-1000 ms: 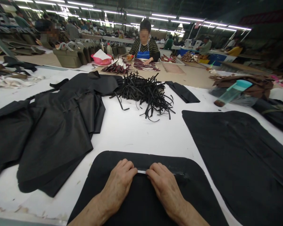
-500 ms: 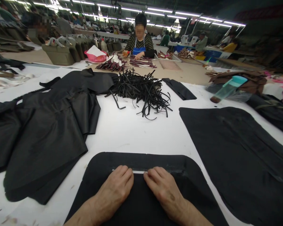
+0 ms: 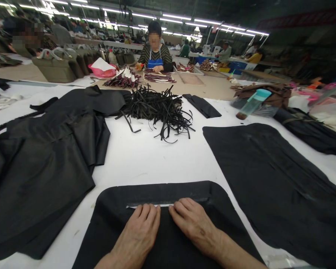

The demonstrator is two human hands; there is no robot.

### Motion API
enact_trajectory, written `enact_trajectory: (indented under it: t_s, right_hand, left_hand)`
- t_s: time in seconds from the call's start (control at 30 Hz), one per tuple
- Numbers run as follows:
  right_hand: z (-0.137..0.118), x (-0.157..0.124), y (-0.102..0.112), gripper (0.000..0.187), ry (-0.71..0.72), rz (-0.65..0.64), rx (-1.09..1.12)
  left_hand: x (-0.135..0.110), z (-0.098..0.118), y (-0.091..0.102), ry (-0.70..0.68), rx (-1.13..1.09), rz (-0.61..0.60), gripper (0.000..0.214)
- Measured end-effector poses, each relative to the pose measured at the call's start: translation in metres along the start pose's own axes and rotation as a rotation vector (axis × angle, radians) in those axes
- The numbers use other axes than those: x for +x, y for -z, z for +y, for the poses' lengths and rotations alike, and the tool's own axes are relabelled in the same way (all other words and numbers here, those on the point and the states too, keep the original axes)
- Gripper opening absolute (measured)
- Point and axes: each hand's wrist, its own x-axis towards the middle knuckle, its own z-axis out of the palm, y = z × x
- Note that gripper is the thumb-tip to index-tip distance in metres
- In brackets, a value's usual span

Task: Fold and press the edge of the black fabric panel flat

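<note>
A black fabric panel (image 3: 162,190) with rounded corners lies on the white table (image 3: 156,157) right in front of me. A thin pale slit line (image 3: 145,205) runs across it. My left hand (image 3: 140,233) and my right hand (image 3: 192,222) lie side by side on the panel, fingers stretched flat, fingertips pressing along that line. Neither hand holds anything.
A heap of black fabric pieces (image 3: 44,149) lies at the left. A pile of black strips (image 3: 156,108) sits beyond, a big black panel (image 3: 268,172) at the right, a teal-capped bottle (image 3: 250,104) on its side. A person in a blue apron (image 3: 155,56) works opposite.
My view has shifted right and down a little. Both hands have slid slightly towards me and their fingers have flattened, so more of the pale line shows to the left.
</note>
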Motion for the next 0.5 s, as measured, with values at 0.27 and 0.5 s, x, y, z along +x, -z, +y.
enact_trajectory:
  t_s: [0.27,0.5]
  right_hand:
    - [0.022,-0.035,0.012,0.025,-0.013,-0.003,-0.022]
    - [0.035,-0.059,0.019,0.028,-0.032,-0.063,-0.093]
  left_hand:
    - [-0.004,0.010,0.001,0.044,0.119,-0.005,0.046]
    - [-0.006,0.007,-0.002,0.043,0.120,0.025,0.049]
